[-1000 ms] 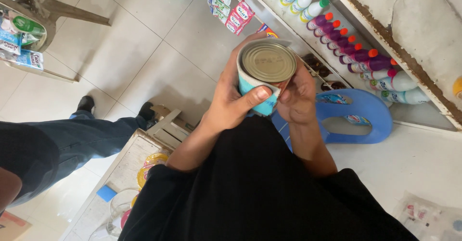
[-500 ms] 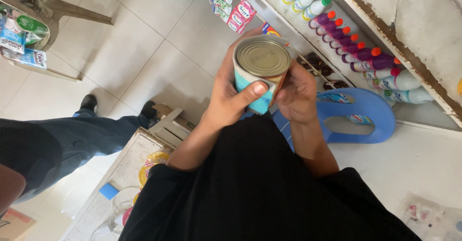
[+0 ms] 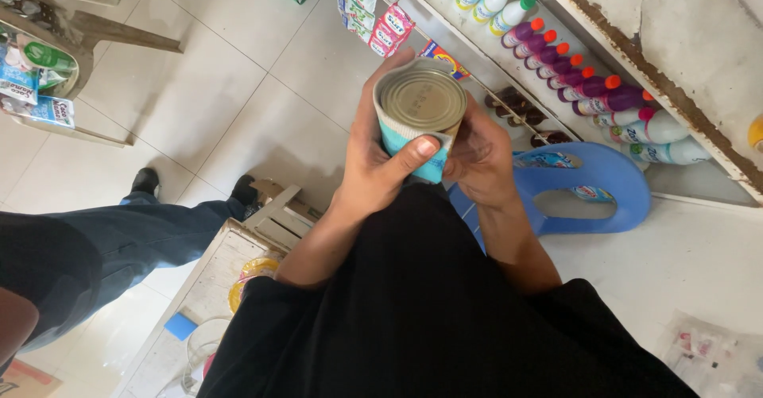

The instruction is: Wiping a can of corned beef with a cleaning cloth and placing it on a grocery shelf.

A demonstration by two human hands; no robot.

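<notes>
Both hands are wrapping around a tin can (image 3: 420, 112) near the top middle of the frame. The left hand (image 3: 380, 160) is pressing its thumb on the blue label, and the right hand (image 3: 477, 156) is cupping the other side. The can is sitting a little higher and closer than a second ago. A blue plastic stool (image 3: 592, 195) is standing at the right, under a row of bottles (image 3: 588, 80).

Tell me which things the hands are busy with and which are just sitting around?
Busy with:
- tin can, metal top, blue and white label
- left hand wrapped around it, thumb across the label
- right hand against its other side

Just sitting around:
- blue plastic stool
- row of bottles on the shelf
- wooden crate
- another person's legs
</notes>
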